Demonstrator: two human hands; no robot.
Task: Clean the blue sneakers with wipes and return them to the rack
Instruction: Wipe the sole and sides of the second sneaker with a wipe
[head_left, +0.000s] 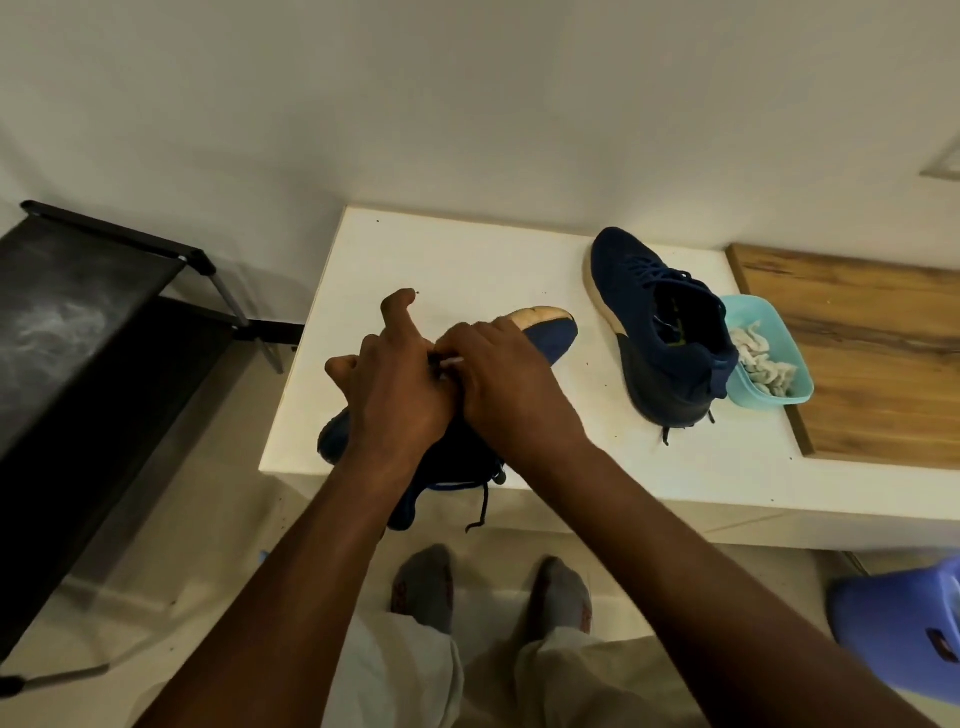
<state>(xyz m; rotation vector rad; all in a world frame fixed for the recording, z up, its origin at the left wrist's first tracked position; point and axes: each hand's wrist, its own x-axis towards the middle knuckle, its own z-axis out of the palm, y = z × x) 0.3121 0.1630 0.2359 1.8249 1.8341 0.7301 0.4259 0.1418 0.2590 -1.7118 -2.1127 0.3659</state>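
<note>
Evidently the clean is under way. The held sneaker (550, 332) is at the white table's (467, 249) near left corner, overhanging its front edge, likely so that both hands can reach round it. The left hand (395, 400) grips it about the middle with fingers curled and one finger lifted free, seemingly to steady it. The right hand (511, 384) curls over the upper just beside the left. A sliver of white wipe (453, 360) shows pinched at its fingertips, most of it hidden.

The shoe's long axis runs diagonally across that corner, toe toward the table's far right and heel toward the near left, with laces dangling below the edge. The second sneaker (660, 332) stands upright toward the table's right side, toe toward the far edge. The rack (104, 322) stands left of the table.
</note>
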